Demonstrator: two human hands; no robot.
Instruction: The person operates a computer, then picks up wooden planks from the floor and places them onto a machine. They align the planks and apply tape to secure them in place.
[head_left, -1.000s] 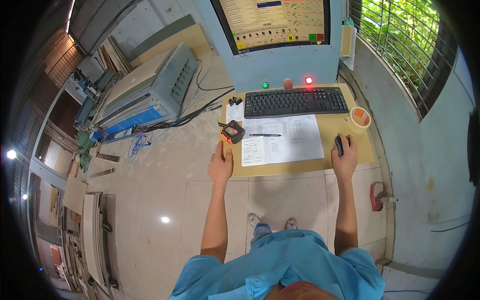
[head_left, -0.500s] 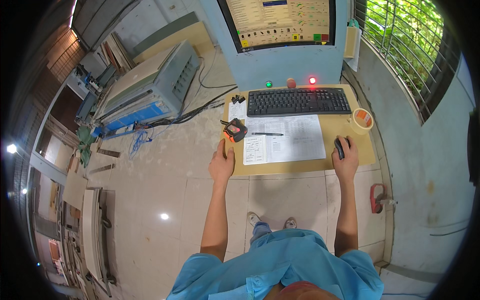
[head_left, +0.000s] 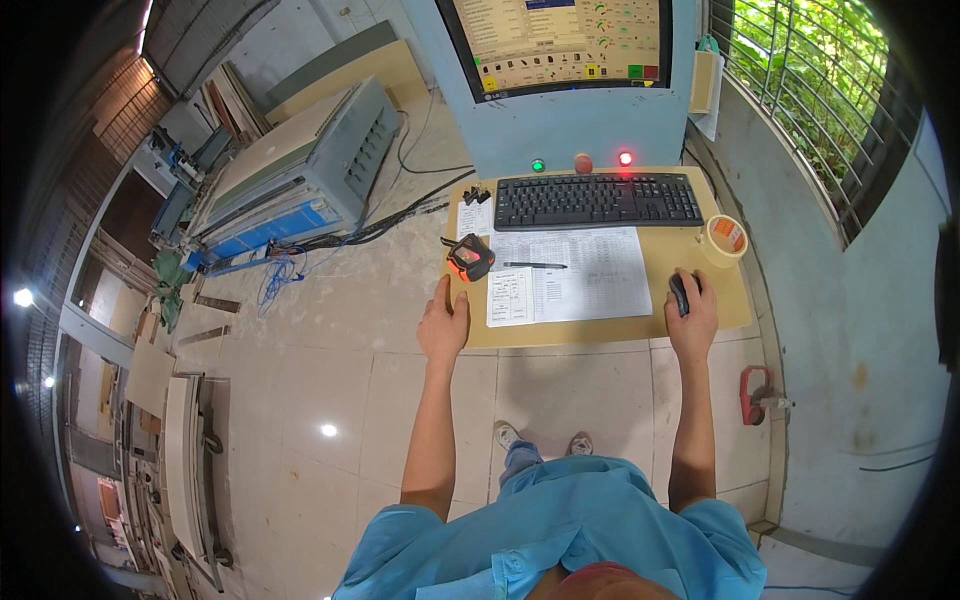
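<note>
My right hand [head_left: 695, 322] rests over a black computer mouse [head_left: 679, 295] at the right side of a wooden board desk [head_left: 600, 335]. At the desk's left edge lies my left hand [head_left: 441, 325], fingers stretched out and holding nothing. Just beyond its fingertips sits a black and orange tape measure [head_left: 469, 260]. Printed sheets [head_left: 590, 285] lie between the two hands, with a black pen [head_left: 535, 266] across them. A black keyboard [head_left: 598, 202] spans the far part of the desk. Beyond the mouse stands a roll of tape [head_left: 722, 241].
A lit monitor [head_left: 560, 45] is set in a blue cabinet [head_left: 560, 125] with a green button, a red knob and a glowing red light. Black clips [head_left: 476, 196] lie by the keyboard. Far left stands a large machine [head_left: 290, 165] with cables on the floor. A barred window is at right.
</note>
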